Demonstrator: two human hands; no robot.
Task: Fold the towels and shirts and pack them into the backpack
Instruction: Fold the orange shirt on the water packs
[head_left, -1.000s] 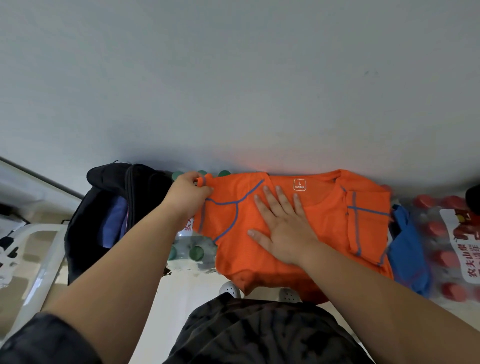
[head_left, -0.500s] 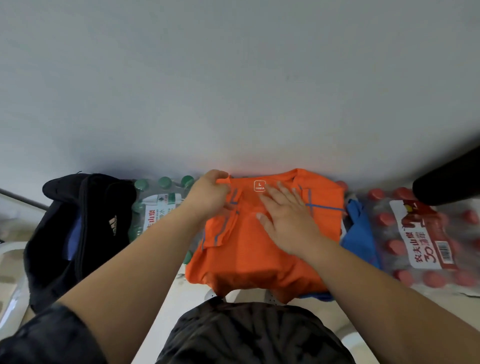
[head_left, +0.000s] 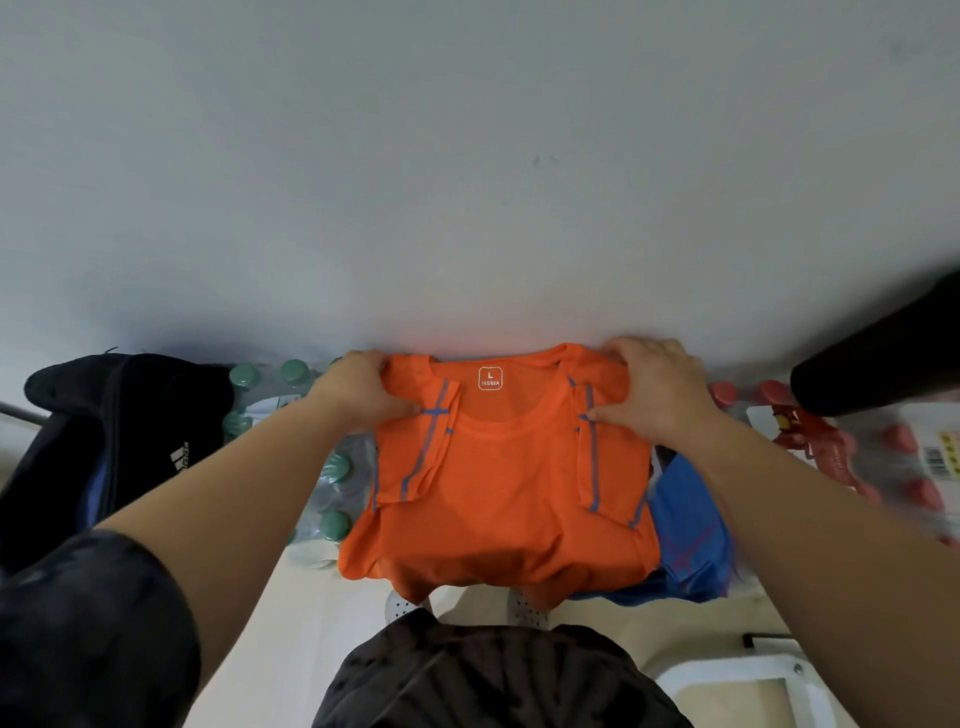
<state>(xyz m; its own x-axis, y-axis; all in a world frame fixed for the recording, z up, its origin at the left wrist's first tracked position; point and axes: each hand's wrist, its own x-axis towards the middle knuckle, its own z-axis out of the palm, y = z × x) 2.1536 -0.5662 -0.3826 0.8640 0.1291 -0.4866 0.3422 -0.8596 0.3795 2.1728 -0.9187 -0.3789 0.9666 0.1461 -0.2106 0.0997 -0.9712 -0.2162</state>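
**Sleeves In, Shirt Not Yet Packed**

We had the soft, blue-trimmed orange shirt (head_left: 509, 483) lying flat at the centre of the frame. Both sleeves were turned inward and the body was not yet folded down, so we judged its fold about half done. The black fabric backpack (head_left: 104, 441) sat at centre left, apart from the shirt, and appeared open with something blue showing inside. A crumpled blue cloth (head_left: 685, 525) lay just right of the shirt, partly under it and seemingly unfolded. Our left hand (head_left: 363, 395) pinched the shirt's shoulder at frame left, fingers curled over the top edge and thumb on the front. Our right hand (head_left: 654, 389) gripped the opposite shoulder likewise.
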